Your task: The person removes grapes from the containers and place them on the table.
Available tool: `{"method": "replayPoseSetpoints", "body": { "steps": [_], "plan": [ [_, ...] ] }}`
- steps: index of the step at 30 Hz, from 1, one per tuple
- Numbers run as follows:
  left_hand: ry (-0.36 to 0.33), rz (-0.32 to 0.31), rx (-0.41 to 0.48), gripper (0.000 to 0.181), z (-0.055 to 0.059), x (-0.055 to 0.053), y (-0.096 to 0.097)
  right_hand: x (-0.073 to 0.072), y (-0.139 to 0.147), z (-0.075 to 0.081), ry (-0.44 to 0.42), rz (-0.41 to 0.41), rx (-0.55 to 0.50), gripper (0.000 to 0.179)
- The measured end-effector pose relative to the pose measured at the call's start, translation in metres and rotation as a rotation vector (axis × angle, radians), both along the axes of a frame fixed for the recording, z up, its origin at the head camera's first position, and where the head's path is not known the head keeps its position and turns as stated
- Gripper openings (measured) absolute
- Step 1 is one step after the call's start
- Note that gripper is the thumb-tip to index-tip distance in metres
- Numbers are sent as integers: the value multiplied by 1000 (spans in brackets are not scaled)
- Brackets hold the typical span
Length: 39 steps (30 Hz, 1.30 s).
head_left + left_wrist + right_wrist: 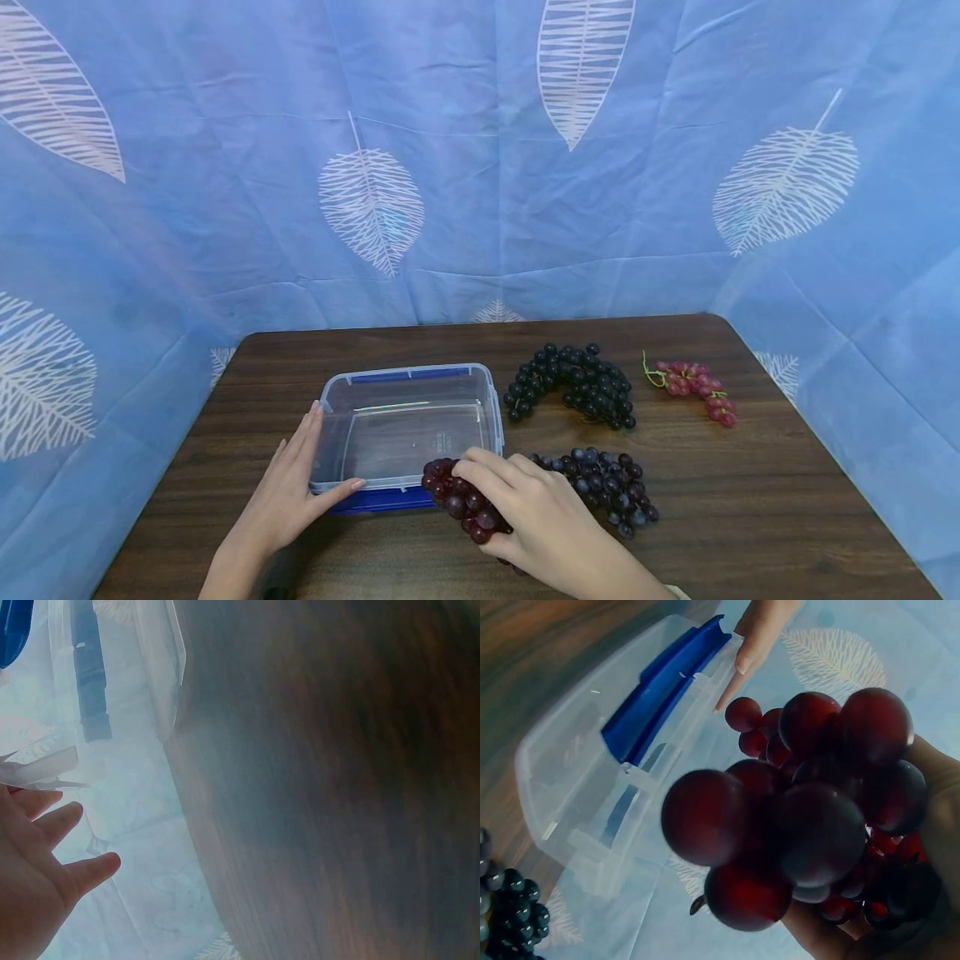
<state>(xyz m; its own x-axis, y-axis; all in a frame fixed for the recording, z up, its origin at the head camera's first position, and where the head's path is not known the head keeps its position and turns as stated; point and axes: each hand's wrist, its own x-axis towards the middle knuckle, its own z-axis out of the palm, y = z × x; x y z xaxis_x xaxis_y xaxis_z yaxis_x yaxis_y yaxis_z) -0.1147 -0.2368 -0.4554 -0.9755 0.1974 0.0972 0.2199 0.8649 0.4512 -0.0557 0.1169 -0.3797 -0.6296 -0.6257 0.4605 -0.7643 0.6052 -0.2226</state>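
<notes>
A clear plastic food container (412, 442) with blue clip flaps stands lidless on the table. My left hand (281, 492) rests against its left side, fingers straight, with the thumb along the front rim. Its fingers show spread apart in the left wrist view. My right hand (528, 517) grips a bunch of dark red grapes (468, 504) in front of the container's near right corner. In the right wrist view the red grapes (802, 810) hang large before the container (570, 757), and part of the bunch is hidden in the palm.
Right of the container lie a bunch of black grapes (573, 383) and, nearer, a bunch of dark purple grapes (607, 483), partly behind my right hand. Small pink-red grapes (693, 383) on a green stem lie farther right on the brown wooden table (765, 517). A blue leaf-patterned cloth (450, 192) hangs behind.
</notes>
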Motion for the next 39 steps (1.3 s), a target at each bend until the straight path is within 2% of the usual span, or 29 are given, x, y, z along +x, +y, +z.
{"method": "replayPoseSetpoints", "body": {
  "steps": [7,13,16,18,21,26,33,35,38,39],
  "plan": [
    [-5,-1,10,121,0,0,0,13,27,-11,-31,43,20,83],
    [4,-8,3,120,0,-1,0,20,51,-27,26,76,-20,81],
    [16,-14,-5,119,1,-1,0,24,62,-33,68,84,-45,72],
    [19,-19,-6,119,1,-1,0,29,70,-37,99,62,-55,65],
    [19,-26,3,120,2,-1,1,38,83,-43,113,-11,-55,64],
    [17,-32,15,119,3,-2,1,51,107,-54,41,-127,-20,71],
    [24,-32,8,119,5,-3,0,59,144,-70,-16,-202,38,90],
    [24,-32,4,119,5,-3,1,59,156,-76,-53,-198,51,89],
    [28,-32,-1,119,6,-3,1,49,183,-100,-83,-58,-24,78],
    [27,-33,0,119,6,-3,1,43,193,-111,-101,15,-62,74]
  ]
}}
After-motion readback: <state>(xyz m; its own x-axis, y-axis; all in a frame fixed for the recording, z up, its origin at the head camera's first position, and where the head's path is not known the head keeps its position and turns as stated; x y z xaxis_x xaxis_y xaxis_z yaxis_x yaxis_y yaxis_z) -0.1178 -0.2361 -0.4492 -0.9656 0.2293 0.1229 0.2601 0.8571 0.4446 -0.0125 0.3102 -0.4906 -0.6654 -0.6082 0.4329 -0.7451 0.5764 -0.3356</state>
